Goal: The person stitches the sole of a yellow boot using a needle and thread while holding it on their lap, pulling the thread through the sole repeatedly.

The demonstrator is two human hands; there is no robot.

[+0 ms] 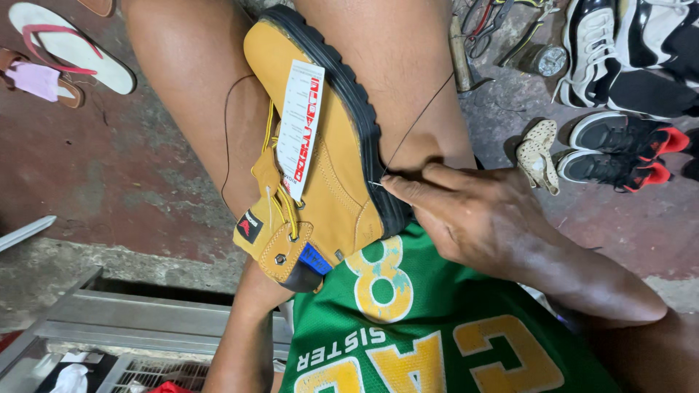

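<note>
The tan work boot [328, 167] is held between the knees at frame centre, its long axis running from upper centre down to the lower centre, black sole toward the right. At the sole's edge a needle [377, 183] is pinched in the closed grip of the right hand [480, 218], with black thread [422, 116] drawn up-right. The left hand is hidden beneath the boot; its grip cannot be told.

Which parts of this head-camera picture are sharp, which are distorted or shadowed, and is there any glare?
Head view: the tan boot and right hand are sharp under even, soft light; the left hand is hidden beneath the boot. Head view: edges bow from the wide lens, as at the sandal. Head view: the white tag is bright but not glaring; shadow lies beneath the legs.
</note>
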